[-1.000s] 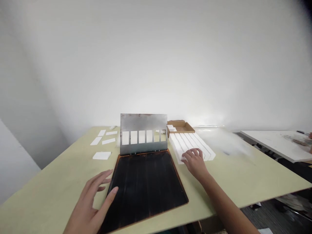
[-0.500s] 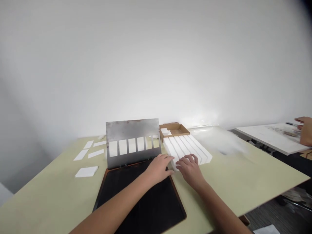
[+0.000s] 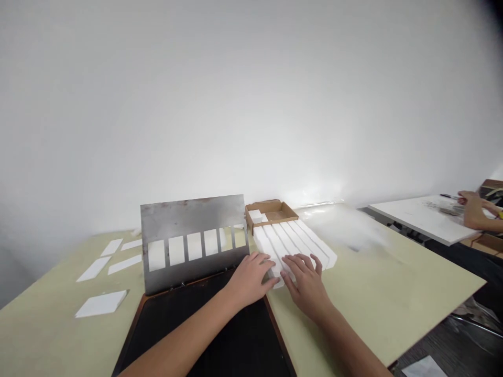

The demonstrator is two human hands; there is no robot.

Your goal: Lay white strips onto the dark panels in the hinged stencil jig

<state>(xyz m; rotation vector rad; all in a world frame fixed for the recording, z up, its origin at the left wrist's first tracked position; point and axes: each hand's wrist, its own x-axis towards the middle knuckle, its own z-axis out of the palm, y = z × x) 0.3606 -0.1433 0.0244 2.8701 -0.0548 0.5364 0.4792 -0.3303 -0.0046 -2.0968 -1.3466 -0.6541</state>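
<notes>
Several long rows of white card-like pieces [image 3: 301,242] lie side by side on the table. At their near left end is my left hand [image 3: 248,280], thumb and fingers apart, fingertips at the edge of the leftmost row. My right hand [image 3: 305,283] rests over the near ends of the rows with its fingers spread. Whether either hand presses on a piece is hidden. Left of the rows stands a tilted-up metal plate [image 3: 192,214] with rectangular cut-outs. It is hinged to a black board [image 3: 236,340] with a brown rim, which my left forearm crosses.
An open cardboard box [image 3: 271,225] with small white pieces sits behind the rows. White cards [image 3: 101,303] and strips [image 3: 94,268] lie at left. Clear plastic sheeting [image 3: 346,225] covers the back right. A co-worker's hands [image 3: 473,209] are over a white table [image 3: 420,217] at far right.
The view has turned slightly right and dropped closer, so the plate and cards appear larger and farther left. My hands have come down closer onto the near ends of the white rows.
</notes>
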